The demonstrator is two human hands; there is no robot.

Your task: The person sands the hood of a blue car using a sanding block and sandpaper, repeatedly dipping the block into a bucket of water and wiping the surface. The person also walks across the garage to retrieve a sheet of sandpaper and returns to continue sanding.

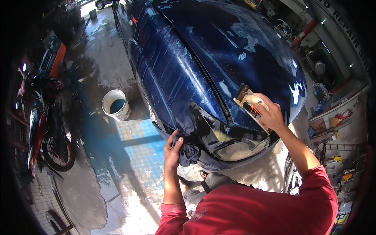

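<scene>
A dark blue car fills the middle, its hood wet and marked with pale, worn patches. My right hand is closed around a long sanding block, which lies on the front edge of the hood above the headlight. The block has a flat, light-coloured base and an orange part under my fingers. At the front corner of the bumper, my left hand grips a crumpled dark cloth. The cloth sits against the car's edge, left of the headlight.
A white bucket of dark liquid stands on the wet floor beside the fender. A red and black motorcycle is parked at the far left. Tools and parts crowd the right side, with a ladder lying among them.
</scene>
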